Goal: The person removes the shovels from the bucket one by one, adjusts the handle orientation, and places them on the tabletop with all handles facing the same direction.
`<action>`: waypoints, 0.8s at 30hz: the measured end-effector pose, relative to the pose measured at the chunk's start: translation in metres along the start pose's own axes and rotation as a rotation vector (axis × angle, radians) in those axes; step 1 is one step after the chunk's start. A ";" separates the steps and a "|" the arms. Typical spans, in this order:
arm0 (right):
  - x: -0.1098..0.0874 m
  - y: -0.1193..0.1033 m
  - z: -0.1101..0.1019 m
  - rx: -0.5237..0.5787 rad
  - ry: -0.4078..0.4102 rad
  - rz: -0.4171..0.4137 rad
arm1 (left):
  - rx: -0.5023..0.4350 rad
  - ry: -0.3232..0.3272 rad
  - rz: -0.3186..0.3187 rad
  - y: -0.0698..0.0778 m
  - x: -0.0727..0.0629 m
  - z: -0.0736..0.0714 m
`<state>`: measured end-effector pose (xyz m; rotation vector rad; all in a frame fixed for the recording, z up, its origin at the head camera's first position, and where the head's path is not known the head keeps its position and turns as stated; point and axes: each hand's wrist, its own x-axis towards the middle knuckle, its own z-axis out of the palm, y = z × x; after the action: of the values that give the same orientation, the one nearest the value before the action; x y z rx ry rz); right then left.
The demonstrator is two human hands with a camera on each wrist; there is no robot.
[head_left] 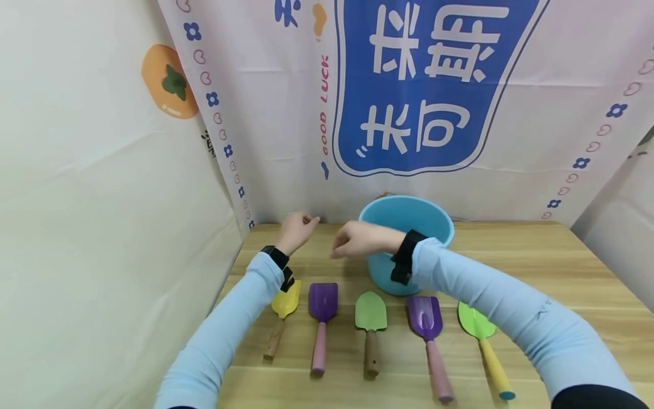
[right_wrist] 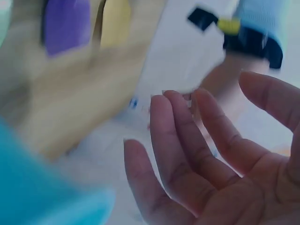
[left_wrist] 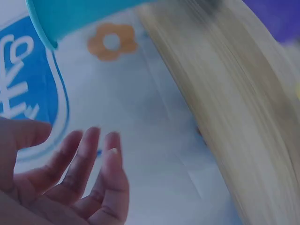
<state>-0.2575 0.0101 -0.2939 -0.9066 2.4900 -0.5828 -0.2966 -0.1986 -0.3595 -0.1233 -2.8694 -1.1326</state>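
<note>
My left hand (head_left: 297, 232) hovers over the back left of the table, its fingers loosely bent around nothing in the left wrist view. Just left of the blue bucket (head_left: 380, 272) my right hand (head_left: 360, 238) is held in the air, fingers relaxed, palm bare in the right wrist view. The right forearm passes in front of the bucket. In a row before the hands lie a yellow shovel (head_left: 286, 302), a purple shovel (head_left: 323, 301), a pale green shovel (head_left: 370, 311), a second purple shovel (head_left: 425, 318) and a bright green shovel (head_left: 475, 321) with a yellow handle.
The wooden table (head_left: 516, 255) ends at a printed cloth (head_left: 286, 142) hanging behind it. A pale cloth wall (head_left: 102, 227) stands along the left side. The shovels' handles point toward the table's near side.
</note>
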 end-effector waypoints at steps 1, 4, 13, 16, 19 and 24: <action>-0.003 0.005 -0.007 -0.010 0.016 0.010 | -0.016 0.008 0.008 0.006 0.000 0.003; -0.010 0.021 -0.026 -0.033 0.064 0.053 | -0.060 0.040 0.038 0.020 0.002 0.015; -0.010 0.085 -0.055 -0.093 0.166 0.231 | -0.145 0.062 0.069 0.056 0.005 0.064; -0.007 0.100 -0.056 -0.098 0.142 0.269 | -0.167 0.044 0.069 0.064 0.004 0.079; -0.003 0.110 -0.053 -0.089 0.070 0.292 | -0.192 0.056 0.060 0.069 0.003 0.090; 0.003 0.120 -0.037 -0.069 -0.092 0.347 | -0.227 0.081 0.024 0.075 0.004 0.100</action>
<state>-0.3384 0.1009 -0.3261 -0.4924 2.5148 -0.3332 -0.2961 -0.0756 -0.3814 -0.1174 -2.6540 -1.4206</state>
